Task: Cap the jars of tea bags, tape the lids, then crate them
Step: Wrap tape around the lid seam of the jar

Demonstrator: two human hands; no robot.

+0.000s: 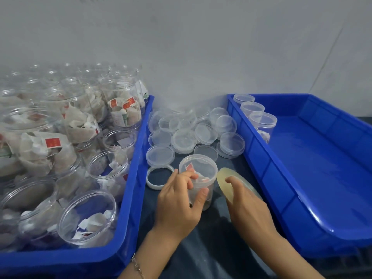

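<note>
A capped clear jar of tea bags (201, 172) stands on the dark table between two blue crates. My left hand (179, 202) grips its side, thumb in front and fingers curled at the lid edge. My right hand (247, 206) holds a roll of clear yellowish tape (225, 183) just to the right of the jar, close to its lid. The left crate (132, 198) is packed with several uncapped jars of tea bags (88, 216). The right crate (302, 178) holds three capped jars (262, 122) in a row at its far left corner.
A heap of several clear lids (184, 140) lies on the table behind the jar. A white ring (159, 178) lies left of the jar by the left crate's wall. A grey wall closes off the back.
</note>
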